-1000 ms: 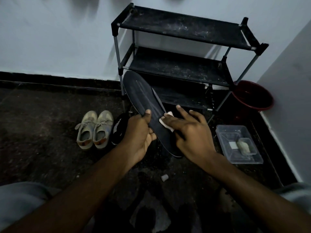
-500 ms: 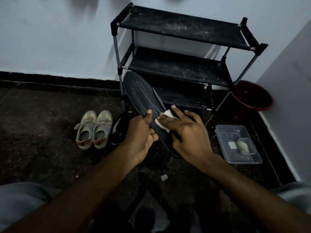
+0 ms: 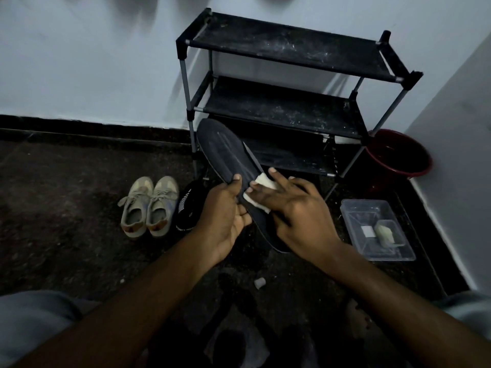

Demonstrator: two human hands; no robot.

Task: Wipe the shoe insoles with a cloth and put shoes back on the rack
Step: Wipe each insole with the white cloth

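Since the earlier frames, the right hand (image 3: pixel 295 208) and the cloth (image 3: pixel 261 181) shift slightly across the insole (image 3: pixel 228 152) toward the left thumb; the insole itself holds its position. The right hand's fingers lie nearly straight and spread, pressing the small white cloth flat against the insole's upper face. The left hand (image 3: pixel 223 216) grips the insole at mid-length, thumb on top and fingers curled beneath. The insole is held in the air above the floor, heel end toward the person and toe end raised toward the rack (image 3: pixel 287 43). It appears thin, light and flexible, so it probably bends under wiping pressure. Support it from below close to the wiped area and hold it by the edges. On the floor beyond the left hand lie a black shoe (image 3: pixel 187 208) and, just beside it, a pair of beige sneakers (image 3: pixel 148 205). A clear plastic tray (image 3: pixel 353 208) sits to the right. The three dusty rack shelves hold no shoes, so the return step is not yet done. A red bucket (image 3: pixel 398 155) stands beside the rack.
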